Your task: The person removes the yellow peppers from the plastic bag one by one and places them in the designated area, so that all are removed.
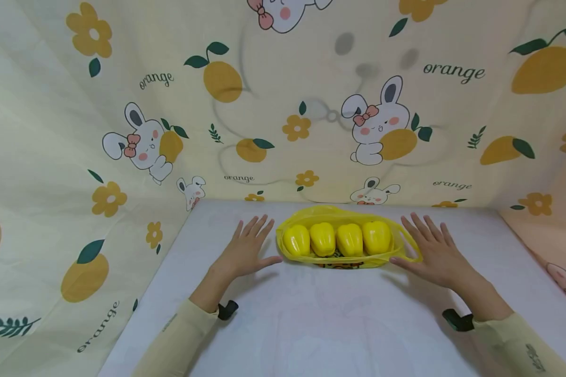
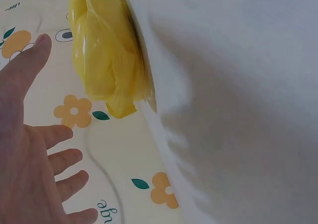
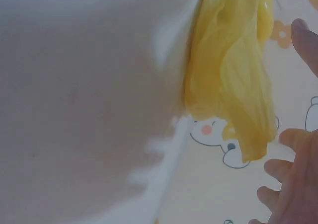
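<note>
Several yellow bell peppers (image 1: 350, 240) lie in a row in the open mouth of a yellow plastic bag (image 1: 332, 212) at the back of the white table. In the head view the left hand (image 1: 248, 248) is held out left of the bag, fingers spread, holding nothing. On the other side the right hand (image 1: 436, 254) is spread likewise, its thumb near the bag's handle loop (image 1: 411, 242); whether they touch is unclear. Both wrist views show the bag's side, with the left palm (image 2: 30, 174) and right fingers (image 3: 278, 170) apart from it.
Behind and beside the white table (image 1: 311, 324) hangs a cream cloth (image 1: 273, 68) printed with rabbits, oranges and flowers. A dark wrist camera mount (image 1: 227, 310) sits on the left wrist, another dark mount (image 1: 457, 320) on the right. Dark print shows under the bag's front edge.
</note>
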Motion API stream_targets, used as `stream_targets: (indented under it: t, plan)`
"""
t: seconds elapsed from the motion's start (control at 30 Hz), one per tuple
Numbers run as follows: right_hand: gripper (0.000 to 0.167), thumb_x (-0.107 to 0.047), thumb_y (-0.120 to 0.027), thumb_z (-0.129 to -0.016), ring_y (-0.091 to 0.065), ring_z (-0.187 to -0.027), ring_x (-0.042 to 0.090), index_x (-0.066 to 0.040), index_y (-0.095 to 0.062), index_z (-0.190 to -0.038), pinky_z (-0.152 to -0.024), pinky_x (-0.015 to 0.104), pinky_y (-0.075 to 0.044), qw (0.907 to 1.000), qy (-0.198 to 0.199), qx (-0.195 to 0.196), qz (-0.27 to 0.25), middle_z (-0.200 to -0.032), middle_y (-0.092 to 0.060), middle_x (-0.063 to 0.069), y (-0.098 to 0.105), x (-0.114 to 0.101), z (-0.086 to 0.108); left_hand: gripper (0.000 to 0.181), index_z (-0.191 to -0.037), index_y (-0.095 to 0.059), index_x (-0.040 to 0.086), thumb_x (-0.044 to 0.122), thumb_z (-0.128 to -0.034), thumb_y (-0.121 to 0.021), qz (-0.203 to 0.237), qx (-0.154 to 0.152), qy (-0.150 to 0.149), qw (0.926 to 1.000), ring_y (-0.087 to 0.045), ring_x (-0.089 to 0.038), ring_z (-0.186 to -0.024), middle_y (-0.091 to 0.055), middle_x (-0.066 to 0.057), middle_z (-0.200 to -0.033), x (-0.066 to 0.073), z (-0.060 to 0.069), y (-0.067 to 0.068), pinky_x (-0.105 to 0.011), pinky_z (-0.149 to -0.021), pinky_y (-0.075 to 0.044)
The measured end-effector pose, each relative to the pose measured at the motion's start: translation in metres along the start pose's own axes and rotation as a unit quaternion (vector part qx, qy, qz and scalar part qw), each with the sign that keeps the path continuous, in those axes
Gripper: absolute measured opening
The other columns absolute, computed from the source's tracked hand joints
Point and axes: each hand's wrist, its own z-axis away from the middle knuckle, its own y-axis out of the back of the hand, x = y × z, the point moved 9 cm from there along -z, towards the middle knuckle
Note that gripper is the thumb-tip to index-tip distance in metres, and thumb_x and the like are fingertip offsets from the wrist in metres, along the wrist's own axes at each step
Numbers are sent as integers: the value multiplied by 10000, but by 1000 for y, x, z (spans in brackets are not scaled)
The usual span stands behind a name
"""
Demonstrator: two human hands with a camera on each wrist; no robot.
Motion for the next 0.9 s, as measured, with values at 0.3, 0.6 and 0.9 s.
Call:
stream_targets:
  t: [0.3, 0.6, 0.9]
  plan:
    - [1094, -682, -664, -959, -70, -1611, 540, -104, -148, -1731, -1288, 686, 76, 9998, -8, -120, -135, -1769, -110, 266, -7, 0, -9, 1028, -1736, -182, 173, 750, -982, -576, 166, -12, -37, 9999, -125, -322, -1662, -119, -80, -1807, 10, -11, -3, -607, -1329, -81]
    - [1104, -701, -641, -968, -76, -1613, 529, -90, -127, -1731, -1301, 662, 62, 9993, -82, -270, -238, -1774, -94, 259, -14, 4, -17, 960, -1711, -296, 164, 705, -987, -621, 376, 146, -198, 9990, -232, -319, -1637, -261, -77, -1774, 23, -22, 1, -591, -1327, -160]
    - [1098, -652, -673, -972, -100, -1612, 523, -48, -143, -1721, -1314, 650, 3, 9987, 18, -316, -390, -1764, -120, 277, -18, 2, -21, 867, -1657, -409, 112, 610, -1001, -682, 553, 426, -421, 9967, -357, -311, -1581, -383, -90, -1714, 32, -29, 6, -556, -1311, -256]
